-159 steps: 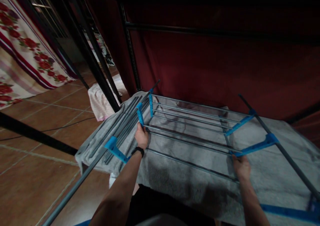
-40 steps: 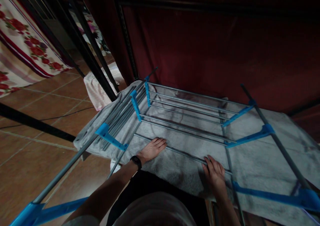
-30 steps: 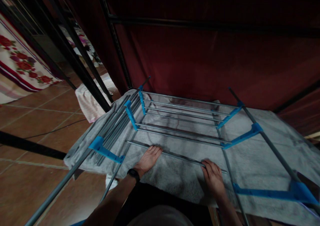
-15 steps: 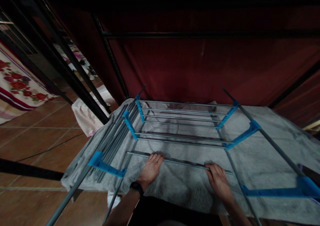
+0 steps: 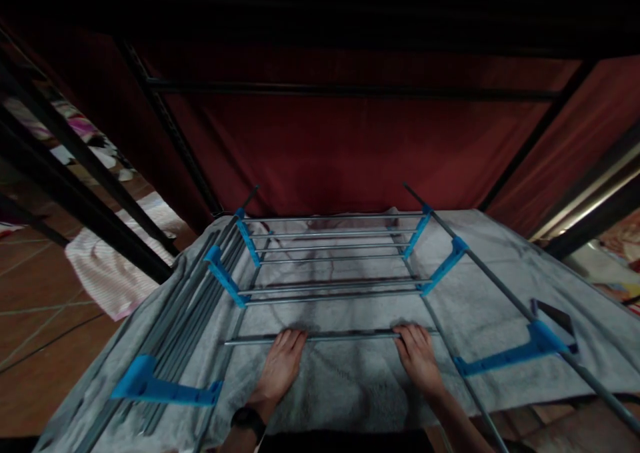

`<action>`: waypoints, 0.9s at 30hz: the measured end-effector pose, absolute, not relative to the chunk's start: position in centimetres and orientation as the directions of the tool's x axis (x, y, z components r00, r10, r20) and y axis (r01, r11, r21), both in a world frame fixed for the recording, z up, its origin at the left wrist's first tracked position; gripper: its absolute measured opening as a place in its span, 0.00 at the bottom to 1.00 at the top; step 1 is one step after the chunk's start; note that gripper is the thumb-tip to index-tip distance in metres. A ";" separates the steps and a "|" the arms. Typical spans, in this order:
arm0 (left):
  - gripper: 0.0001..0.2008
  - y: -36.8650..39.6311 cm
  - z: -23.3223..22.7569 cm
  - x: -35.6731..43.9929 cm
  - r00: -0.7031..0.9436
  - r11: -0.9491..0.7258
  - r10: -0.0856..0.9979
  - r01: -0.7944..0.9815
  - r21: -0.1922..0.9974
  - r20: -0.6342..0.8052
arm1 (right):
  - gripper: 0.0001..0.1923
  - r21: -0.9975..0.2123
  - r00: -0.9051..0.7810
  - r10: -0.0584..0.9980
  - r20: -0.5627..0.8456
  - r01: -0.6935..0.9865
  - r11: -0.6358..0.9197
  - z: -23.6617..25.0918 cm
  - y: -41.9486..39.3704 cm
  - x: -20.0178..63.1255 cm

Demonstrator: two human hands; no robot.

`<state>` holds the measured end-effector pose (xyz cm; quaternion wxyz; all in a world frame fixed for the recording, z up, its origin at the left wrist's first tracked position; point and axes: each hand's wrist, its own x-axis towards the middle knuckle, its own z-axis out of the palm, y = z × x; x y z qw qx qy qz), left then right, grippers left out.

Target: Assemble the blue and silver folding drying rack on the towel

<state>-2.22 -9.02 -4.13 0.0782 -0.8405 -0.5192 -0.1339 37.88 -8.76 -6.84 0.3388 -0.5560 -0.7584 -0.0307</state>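
Loose grey metal rod (image 5: 345, 337) lying crosswise on grey towel (image 5: 480, 306), near front edge. Left hand (image 5: 280, 369) & right hand (image 5: 417, 359) flat, fingertips touching rod, not gripping. Blue-bracketed drying rack (image 5: 330, 259) just behind.

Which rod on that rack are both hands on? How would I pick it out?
Find the grey towel under the blue-jointed drying rack. The rod is the nearest crossbar, with the left hand and right hand on it. Unlike the paired rods beyond, it lies alone.

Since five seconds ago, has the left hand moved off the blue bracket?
Yes. The left hand now lies flat on the grey towel at the nearest rod, nearer than that bracket.
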 end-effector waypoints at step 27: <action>0.21 -6.3 -5.2 -0.1 0.429 -0.490 0.804 0.871 0.048 0.412 | 0.21 -0.653 0.363 0.774 0.518 0.753 0.084 -6.9 -7.3 36.8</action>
